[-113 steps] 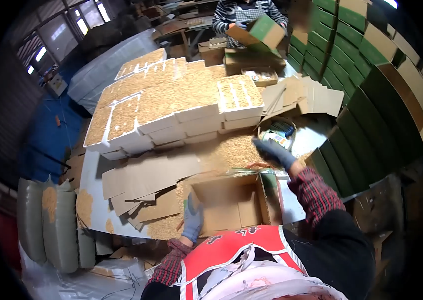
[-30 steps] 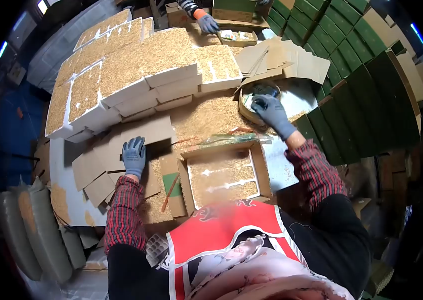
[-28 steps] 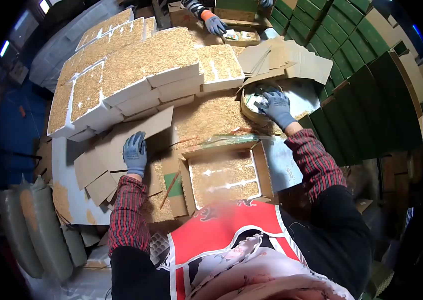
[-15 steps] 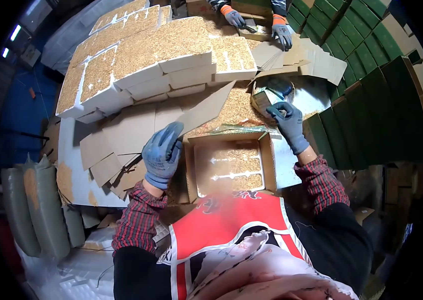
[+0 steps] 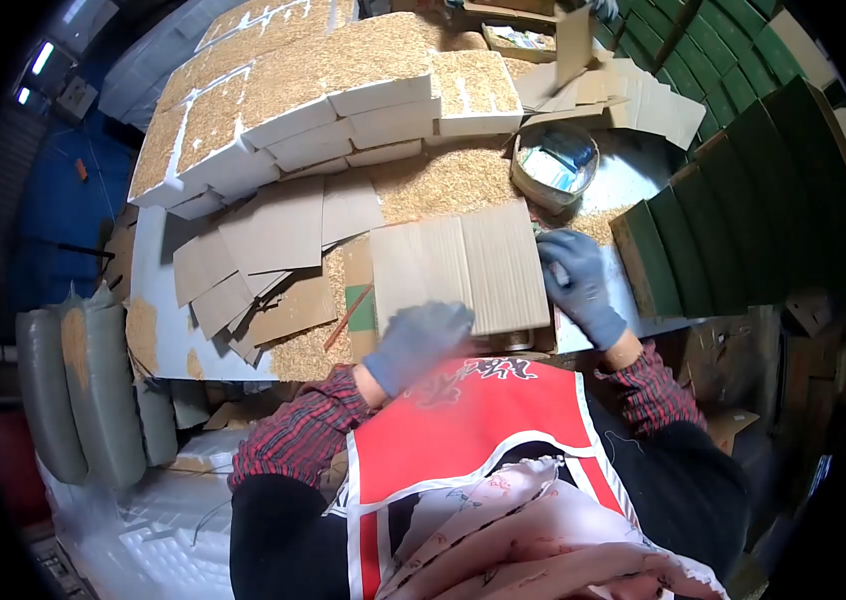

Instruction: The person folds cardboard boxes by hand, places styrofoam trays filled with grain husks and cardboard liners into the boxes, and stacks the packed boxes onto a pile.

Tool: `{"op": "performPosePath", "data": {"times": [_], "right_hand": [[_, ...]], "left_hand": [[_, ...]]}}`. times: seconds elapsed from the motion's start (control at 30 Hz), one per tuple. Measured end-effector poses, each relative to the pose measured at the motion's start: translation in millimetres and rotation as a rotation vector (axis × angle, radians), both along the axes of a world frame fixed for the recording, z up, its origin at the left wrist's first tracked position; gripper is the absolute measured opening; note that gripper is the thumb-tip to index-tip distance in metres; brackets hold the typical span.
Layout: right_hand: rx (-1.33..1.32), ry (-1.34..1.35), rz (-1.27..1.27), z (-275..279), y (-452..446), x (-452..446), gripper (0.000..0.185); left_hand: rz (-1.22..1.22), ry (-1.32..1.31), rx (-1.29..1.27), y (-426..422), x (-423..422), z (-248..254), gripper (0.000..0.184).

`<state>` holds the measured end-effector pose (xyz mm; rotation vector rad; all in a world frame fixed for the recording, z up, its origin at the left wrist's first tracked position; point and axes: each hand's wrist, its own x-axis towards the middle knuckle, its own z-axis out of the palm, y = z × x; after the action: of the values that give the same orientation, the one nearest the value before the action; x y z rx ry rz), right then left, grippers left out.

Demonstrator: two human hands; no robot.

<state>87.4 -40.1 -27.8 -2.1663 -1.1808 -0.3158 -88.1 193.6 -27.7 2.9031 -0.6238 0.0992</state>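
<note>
A cardboard sheet (image 5: 453, 262) with a crease lies over the open carton (image 5: 518, 340) in front of me and hides most of its inside. My left hand (image 5: 418, 338), in a grey-blue glove, is at the sheet's lower left edge; motion smears its fingers. At the right edge of the carton is my right hand (image 5: 579, 283), gloved alike, its fingers curled toward the thumb. Something small and pale may be between them, too small to name. Beyond it stands a round basket (image 5: 555, 195) with packets inside.
White foam trays (image 5: 373, 128) filled with grain-like bits are stacked at the back left. Loose cardboard sheets (image 5: 273, 230) lie at left. Green boxes (image 5: 743, 215) line the right. A co-worker's gloved hand (image 5: 603, 8) shows at the top, near a box of packets (image 5: 523, 40).
The cardboard sheet from my left hand now covers the carton. My left hand moved right and toward me; my right hand came down from the basket to the carton's right edge.
</note>
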Motion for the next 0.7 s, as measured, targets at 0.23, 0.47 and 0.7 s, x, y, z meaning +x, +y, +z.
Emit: {"op": "performPosePath", "data": {"times": [0.23, 0.47, 0.7], "right_hand": [[0.212, 0.539, -0.172, -44.2, -24.7, -10.1, 0.031], [0.456, 1.49, -0.143, -111.9, -44.4, -4.6, 0.054], [-0.043, 1.185, -0.191, -147.9, -17.5, -12.6, 0.086]], "left_hand": [[-0.21, 0.42, -0.072, -14.3, 22.2, -76.1, 0.025], [0.346, 0.281, 0.061, 0.2, -0.8, -59.6, 0.036], [0.533, 0.198, -0.697, 37.8, -10.8, -29.9, 0.048]]}}
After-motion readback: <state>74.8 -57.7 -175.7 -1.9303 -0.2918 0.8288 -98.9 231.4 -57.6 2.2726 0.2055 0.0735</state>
